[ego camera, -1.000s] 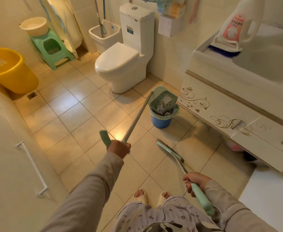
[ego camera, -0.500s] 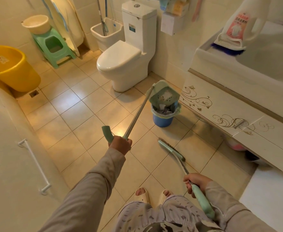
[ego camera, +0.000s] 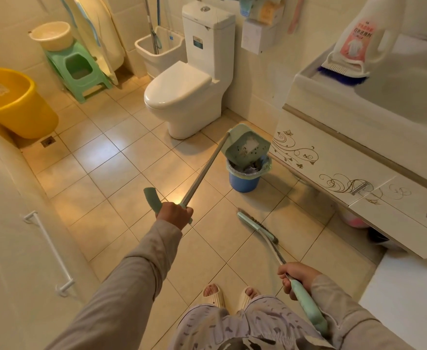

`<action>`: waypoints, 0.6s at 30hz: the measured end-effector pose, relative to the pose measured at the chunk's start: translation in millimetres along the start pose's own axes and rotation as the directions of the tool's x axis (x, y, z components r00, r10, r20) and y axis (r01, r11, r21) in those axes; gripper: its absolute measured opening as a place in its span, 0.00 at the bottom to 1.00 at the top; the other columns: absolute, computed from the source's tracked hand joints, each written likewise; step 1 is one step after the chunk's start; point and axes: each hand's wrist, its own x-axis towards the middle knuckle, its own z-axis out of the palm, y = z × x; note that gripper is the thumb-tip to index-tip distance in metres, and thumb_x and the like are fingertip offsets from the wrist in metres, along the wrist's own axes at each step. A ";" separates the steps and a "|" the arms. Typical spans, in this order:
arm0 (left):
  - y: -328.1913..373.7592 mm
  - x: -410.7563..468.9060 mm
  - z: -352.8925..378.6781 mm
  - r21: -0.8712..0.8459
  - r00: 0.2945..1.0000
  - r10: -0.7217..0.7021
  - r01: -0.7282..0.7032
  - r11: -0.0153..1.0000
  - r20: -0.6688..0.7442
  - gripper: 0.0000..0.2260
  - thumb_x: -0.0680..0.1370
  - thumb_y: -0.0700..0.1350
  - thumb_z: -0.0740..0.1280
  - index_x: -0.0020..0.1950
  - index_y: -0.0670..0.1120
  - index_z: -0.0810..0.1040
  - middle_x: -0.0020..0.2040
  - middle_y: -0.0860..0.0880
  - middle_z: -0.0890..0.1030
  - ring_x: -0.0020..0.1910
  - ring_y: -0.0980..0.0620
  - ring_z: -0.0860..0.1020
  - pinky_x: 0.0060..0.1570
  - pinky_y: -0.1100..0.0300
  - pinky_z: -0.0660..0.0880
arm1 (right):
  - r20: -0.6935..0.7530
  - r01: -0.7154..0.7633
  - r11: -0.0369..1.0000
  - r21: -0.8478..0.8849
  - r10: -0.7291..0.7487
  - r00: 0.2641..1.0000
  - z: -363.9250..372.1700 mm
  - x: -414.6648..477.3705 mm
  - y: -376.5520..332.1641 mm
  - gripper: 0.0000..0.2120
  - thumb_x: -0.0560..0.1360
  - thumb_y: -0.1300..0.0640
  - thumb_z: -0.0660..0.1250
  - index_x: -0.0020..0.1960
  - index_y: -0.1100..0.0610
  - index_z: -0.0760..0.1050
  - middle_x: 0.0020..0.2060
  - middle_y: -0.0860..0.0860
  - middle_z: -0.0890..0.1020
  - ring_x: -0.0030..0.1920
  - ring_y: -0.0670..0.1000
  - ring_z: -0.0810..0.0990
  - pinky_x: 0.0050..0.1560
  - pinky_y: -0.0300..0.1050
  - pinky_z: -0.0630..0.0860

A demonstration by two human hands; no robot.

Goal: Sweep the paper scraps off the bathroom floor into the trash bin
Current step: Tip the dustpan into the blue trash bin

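Note:
My left hand (ego camera: 174, 214) grips the long handle of a pale green dustpan (ego camera: 245, 147). The pan is tipped steeply, its mouth over the small blue trash bin (ego camera: 244, 181), which has a liner and paper scraps inside. A white paper scrap (ego camera: 251, 144) still clings inside the pan. My right hand (ego camera: 297, 275) holds the green handle of a broom (ego camera: 256, 228), whose brush head rests on the floor tiles just in front of the bin.
A white toilet (ego camera: 182, 94) stands behind the bin, and a vanity cabinet (ego camera: 358, 178) with a sink is close on the right. A yellow bucket (ego camera: 13, 102), a green stool (ego camera: 77, 69) and a mop basin (ego camera: 159, 51) line the far side. My slippered feet are at the bottom.
The dustpan has tilted up more steeply over the bin and scraps have slid out of it. The broom has stayed in place on the floor.

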 end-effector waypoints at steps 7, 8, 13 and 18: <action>2.0 -1.8 -7.7 -0.388 0.993 -0.119 0.109 0.915 -0.002 0.20 0.78 0.40 0.63 0.68 0.47 0.62 0.52 0.46 0.81 0.48 0.48 0.81 0.46 0.56 0.76 | -0.002 -0.020 1.000 0.023 0.020 1.000 0.1 2.7 0.3 0.17 0.79 0.64 0.54 0.31 0.58 0.60 0.10 0.51 0.64 0.08 0.45 0.62 0.14 0.26 0.62; 0.5 -0.5 -8.5 -0.498 0.985 -0.171 0.156 0.853 0.015 0.20 0.78 0.40 0.62 0.68 0.48 0.62 0.51 0.46 0.81 0.45 0.48 0.81 0.44 0.56 0.76 | -0.001 -0.021 1.000 0.022 0.021 1.000 0.6 2.6 0.4 0.18 0.79 0.65 0.54 0.31 0.58 0.60 0.10 0.51 0.64 0.08 0.46 0.62 0.14 0.26 0.62; -5.8 3.3 -17.6 -0.935 0.912 -0.320 0.317 0.156 0.256 0.16 0.78 0.43 0.62 0.65 0.45 0.70 0.54 0.41 0.80 0.48 0.43 0.77 0.47 0.55 0.73 | 0.007 -0.018 1.000 0.025 0.018 1.000 4.4 0.9 -5.7 0.14 0.78 0.66 0.55 0.34 0.61 0.63 0.10 0.51 0.65 0.08 0.46 0.63 0.14 0.27 0.64; -21.6 -2.4 -7.9 -0.866 0.819 -0.299 0.420 -0.270 0.490 0.15 0.76 0.40 0.66 0.61 0.35 0.73 0.33 0.44 0.73 0.31 0.48 0.71 0.31 0.58 0.69 | 0.026 -0.032 0.999 0.037 0.031 0.999 5.8 3.9 -12.4 0.13 0.78 0.65 0.55 0.34 0.61 0.63 0.10 0.52 0.66 0.08 0.47 0.64 0.15 0.27 0.65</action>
